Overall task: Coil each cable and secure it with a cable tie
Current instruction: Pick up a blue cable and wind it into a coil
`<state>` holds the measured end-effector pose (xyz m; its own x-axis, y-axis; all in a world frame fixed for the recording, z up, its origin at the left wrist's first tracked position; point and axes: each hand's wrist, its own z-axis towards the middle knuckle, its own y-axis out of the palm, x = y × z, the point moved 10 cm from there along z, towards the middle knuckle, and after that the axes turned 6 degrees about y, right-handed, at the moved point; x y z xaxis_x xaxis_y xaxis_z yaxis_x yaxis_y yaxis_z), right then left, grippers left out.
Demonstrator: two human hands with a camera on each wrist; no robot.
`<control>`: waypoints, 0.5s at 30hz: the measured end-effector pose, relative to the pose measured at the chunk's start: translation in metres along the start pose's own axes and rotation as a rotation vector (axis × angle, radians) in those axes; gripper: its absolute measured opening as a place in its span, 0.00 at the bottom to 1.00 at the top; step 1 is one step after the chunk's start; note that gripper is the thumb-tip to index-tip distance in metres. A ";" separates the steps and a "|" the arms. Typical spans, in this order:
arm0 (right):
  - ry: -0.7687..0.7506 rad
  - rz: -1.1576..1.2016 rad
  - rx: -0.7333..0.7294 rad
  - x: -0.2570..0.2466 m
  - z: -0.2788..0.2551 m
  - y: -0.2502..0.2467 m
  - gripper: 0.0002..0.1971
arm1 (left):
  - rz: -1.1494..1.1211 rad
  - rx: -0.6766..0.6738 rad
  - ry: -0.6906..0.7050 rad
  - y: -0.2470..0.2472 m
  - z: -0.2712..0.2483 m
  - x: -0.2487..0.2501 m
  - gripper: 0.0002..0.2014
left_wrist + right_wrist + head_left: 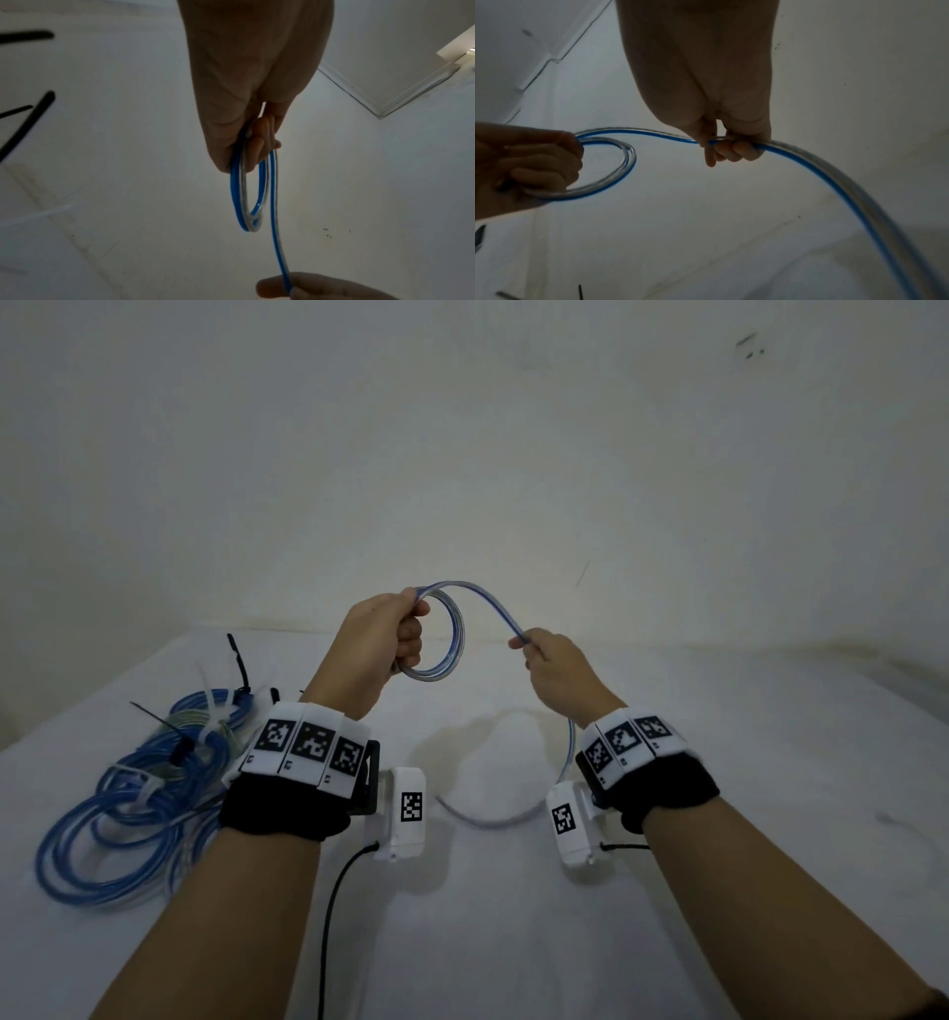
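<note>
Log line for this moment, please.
coiling | left hand grips cable coil | right hand pinches loose run | tail on table | no tie yet

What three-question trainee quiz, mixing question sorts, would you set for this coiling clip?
1. True or false: the left hand holds a coil of blue-and-clear cable.
2. Multiple choice: the right hand grips (A) a cable tie, (B) the cable's loose run, (C) nothing.
3. Short answer: where do the tied bundles lie on the table?

Key: 1 true. 2 B. 3 On the person's left side.
</note>
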<state>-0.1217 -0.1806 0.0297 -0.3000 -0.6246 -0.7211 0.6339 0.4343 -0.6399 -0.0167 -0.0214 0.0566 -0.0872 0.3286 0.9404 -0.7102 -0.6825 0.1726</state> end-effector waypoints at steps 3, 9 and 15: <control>-0.070 -0.067 -0.029 -0.014 -0.003 0.015 0.15 | -0.052 -0.003 -0.031 -0.006 -0.007 0.012 0.17; -0.126 -0.069 -0.046 -0.043 -0.015 0.036 0.12 | -0.038 -0.080 -0.039 -0.007 -0.019 0.034 0.19; -0.276 -0.187 -0.114 -0.085 -0.023 0.066 0.08 | -0.117 -0.094 -0.062 -0.006 -0.026 0.049 0.17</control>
<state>-0.0706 -0.0838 0.0423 -0.1897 -0.8452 -0.4996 0.4981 0.3557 -0.7908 -0.0347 0.0156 0.0936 0.0411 0.3597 0.9322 -0.7752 -0.5771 0.2569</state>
